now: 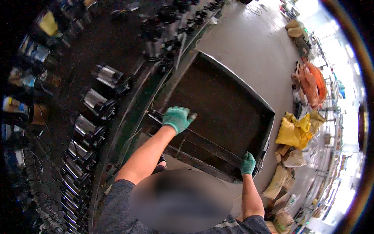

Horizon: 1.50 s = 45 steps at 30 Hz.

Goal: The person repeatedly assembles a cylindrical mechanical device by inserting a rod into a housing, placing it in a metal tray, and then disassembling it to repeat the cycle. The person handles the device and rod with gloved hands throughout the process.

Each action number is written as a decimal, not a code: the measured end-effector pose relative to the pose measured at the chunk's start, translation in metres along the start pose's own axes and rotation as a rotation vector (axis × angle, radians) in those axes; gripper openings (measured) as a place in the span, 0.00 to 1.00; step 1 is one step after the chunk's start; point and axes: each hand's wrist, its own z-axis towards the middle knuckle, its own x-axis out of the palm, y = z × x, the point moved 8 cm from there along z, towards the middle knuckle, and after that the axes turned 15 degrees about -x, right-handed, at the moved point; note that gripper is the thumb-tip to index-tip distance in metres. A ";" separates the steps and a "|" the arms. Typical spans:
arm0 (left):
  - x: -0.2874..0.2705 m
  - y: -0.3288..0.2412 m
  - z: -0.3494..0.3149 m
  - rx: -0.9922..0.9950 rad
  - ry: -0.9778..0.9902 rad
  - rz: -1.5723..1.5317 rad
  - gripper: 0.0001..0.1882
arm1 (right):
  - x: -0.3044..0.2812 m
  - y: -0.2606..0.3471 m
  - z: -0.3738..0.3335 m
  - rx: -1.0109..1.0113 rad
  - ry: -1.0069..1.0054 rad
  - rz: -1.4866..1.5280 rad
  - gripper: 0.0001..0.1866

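In front of me stands a large, shallow, dark box-like cart (224, 105) with raised metal edges and a bar along its near side. My left hand (177, 119), in a green glove, is over the cart's near left corner. Its thumb points away from the other fingers, and nothing shows in it. At the near right corner, my right hand (248, 163), gloved in green too, is closed around the cart's edge; the fingertips are partly hidden.
Along the left runs a line with several silver-and-black motor-like cylinders (94, 99). Grey floor (249, 48) stretches beyond the cart. To the right lie a yellow sack (292, 131), an orange bundle (313, 85) and pale sacks (276, 181).
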 end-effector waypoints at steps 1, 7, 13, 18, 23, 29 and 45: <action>0.002 -0.004 0.002 -0.046 -0.010 0.029 0.27 | 0.002 -0.001 -0.002 -0.051 -0.025 -0.012 0.16; -0.002 -0.003 0.007 -0.269 -0.017 0.207 0.26 | 0.007 0.014 0.026 -0.185 0.042 -0.081 0.14; 0.006 -0.007 0.009 -0.364 0.056 0.365 0.27 | -0.005 0.020 0.036 -0.215 -0.019 -0.023 0.11; 0.008 -0.006 0.017 -0.354 -0.005 0.414 0.27 | -0.009 0.019 0.043 -0.229 -0.104 -0.020 0.12; 0.006 -0.021 0.043 -0.383 0.025 0.396 0.28 | -0.007 0.006 0.075 -0.207 -0.132 -0.055 0.13; 0.002 -0.043 0.090 -0.403 0.027 0.424 0.29 | -0.005 -0.014 0.131 -0.198 -0.142 -0.078 0.14; 0.005 -0.101 0.261 -0.366 -0.006 0.369 0.29 | 0.016 -0.082 0.300 -0.117 -0.159 -0.180 0.16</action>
